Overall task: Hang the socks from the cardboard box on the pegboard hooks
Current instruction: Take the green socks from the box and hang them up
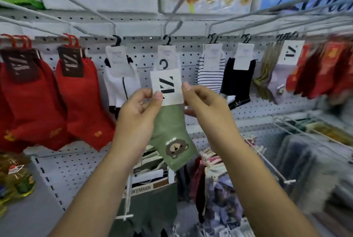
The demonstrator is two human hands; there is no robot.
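Head view: your left hand [139, 114] and right hand [202, 103] each pinch the paper label [166, 85] of the green sock [170, 131], held between them, just below a wire peg [178, 3]. Risk: its small black hook [163, 64] may miss the peg tip, and the sock falls.

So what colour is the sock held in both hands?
Green sock with a brown bear face, under a white card label; clearest in the head view.
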